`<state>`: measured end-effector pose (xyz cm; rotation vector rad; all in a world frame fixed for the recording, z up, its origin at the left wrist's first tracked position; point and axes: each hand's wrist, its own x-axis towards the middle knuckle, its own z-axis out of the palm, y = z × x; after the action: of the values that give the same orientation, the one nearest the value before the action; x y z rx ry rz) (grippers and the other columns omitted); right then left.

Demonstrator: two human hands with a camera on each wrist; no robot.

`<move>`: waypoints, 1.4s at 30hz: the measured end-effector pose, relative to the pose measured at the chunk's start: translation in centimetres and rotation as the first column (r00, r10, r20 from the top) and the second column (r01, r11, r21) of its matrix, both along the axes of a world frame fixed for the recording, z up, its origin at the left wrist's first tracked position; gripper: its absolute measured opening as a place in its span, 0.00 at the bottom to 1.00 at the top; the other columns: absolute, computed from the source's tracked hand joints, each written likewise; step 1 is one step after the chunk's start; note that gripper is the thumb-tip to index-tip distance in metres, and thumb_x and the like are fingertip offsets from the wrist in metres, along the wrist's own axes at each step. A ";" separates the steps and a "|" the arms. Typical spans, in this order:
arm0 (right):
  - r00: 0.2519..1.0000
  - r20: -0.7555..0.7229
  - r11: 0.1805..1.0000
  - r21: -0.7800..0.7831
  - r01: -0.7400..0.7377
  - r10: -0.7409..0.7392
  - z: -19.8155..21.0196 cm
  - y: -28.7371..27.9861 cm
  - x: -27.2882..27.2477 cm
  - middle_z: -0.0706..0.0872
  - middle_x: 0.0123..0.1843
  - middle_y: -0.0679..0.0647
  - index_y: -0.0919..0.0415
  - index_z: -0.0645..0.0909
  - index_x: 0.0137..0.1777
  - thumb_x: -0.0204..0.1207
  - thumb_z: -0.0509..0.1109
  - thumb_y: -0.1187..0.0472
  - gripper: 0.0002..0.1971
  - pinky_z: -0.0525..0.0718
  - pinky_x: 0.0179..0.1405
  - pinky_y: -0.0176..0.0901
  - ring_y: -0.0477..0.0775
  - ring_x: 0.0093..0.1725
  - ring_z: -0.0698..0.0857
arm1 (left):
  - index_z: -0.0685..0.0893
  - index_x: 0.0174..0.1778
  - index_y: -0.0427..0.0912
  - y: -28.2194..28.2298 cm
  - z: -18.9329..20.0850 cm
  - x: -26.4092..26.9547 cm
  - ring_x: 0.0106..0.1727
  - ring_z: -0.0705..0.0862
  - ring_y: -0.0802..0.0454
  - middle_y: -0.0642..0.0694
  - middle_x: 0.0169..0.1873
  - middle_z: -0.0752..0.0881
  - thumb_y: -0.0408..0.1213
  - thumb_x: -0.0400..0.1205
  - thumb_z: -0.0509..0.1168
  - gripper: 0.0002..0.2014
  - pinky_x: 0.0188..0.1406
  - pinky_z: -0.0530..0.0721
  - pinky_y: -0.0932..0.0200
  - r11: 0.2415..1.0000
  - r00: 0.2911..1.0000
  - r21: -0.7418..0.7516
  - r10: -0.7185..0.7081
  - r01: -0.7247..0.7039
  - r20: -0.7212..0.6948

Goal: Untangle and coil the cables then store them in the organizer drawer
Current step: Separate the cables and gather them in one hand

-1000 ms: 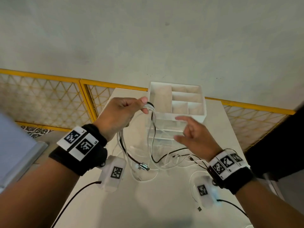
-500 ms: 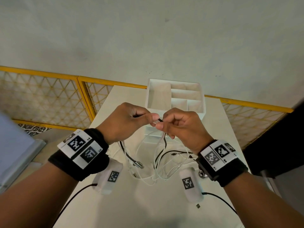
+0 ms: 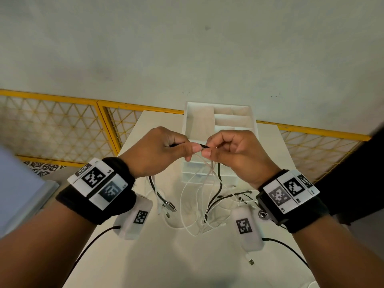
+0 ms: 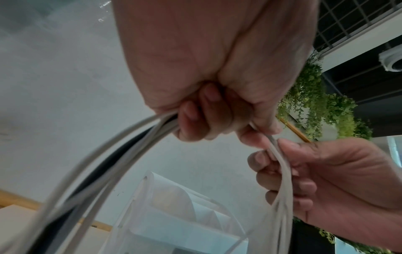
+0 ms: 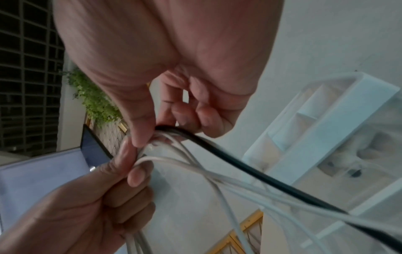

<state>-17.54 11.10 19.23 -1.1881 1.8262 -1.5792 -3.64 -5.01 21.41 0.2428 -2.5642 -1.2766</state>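
A white table [image 3: 158, 265] carried a clear organizer [image 3: 220, 129], its top drawer open with dividers. In front of it the left hand [image 3: 160, 150] and right hand [image 3: 234, 152] met above the tabletop, both pinching a tangle of white cables [image 3: 193, 204] and a black cable [image 3: 216, 196], whose loops trailed down onto the table.

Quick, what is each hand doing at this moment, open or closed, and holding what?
Left hand: closed, fingers gripping the tangled cables, white and black together.
Right hand: closed, fingers pinching the same cables beside the left hand.
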 end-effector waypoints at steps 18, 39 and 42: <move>0.891 -0.413 0.474 0.756 0.452 -0.191 -14.2 6.9 -5.6 0.85 0.30 0.52 0.55 0.83 0.34 0.84 0.61 0.53 0.18 0.84 0.47 0.45 0.61 0.41 0.90 | 0.83 0.27 0.43 -4.0 3.1 0.7 0.19 0.57 0.51 0.48 0.15 0.63 0.51 0.83 0.68 0.21 0.23 0.61 0.63 0.902 0.864 0.321 0.389 -0.288 -0.320; 0.826 -0.404 0.364 0.756 0.544 -0.394 -14.1 8.8 -8.1 0.87 0.58 0.58 0.44 0.81 0.67 0.68 0.71 0.56 0.24 0.84 0.62 0.50 0.62 0.59 0.84 | 0.86 0.29 0.45 -4.4 1.8 -0.5 0.20 0.57 0.51 0.47 0.17 0.61 0.53 0.82 0.67 0.20 0.22 0.61 0.63 0.854 0.847 0.374 0.468 -0.361 -0.251; 0.842 -0.414 0.585 0.607 0.538 -0.346 -8.9 5.4 -6.5 0.80 0.60 0.55 0.44 0.64 0.82 0.67 0.76 0.57 0.42 0.84 0.60 0.50 0.57 0.57 0.83 | 0.87 0.28 0.44 -3.4 1.5 -1.0 0.21 0.57 0.49 0.43 0.19 0.62 0.52 0.82 0.68 0.20 0.24 0.60 0.60 0.882 0.884 0.338 0.413 -0.328 -0.219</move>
<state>-24.08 16.47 10.32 -0.5818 2.7162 -0.7373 -4.66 -8.42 22.87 0.5433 -1.9592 -1.4105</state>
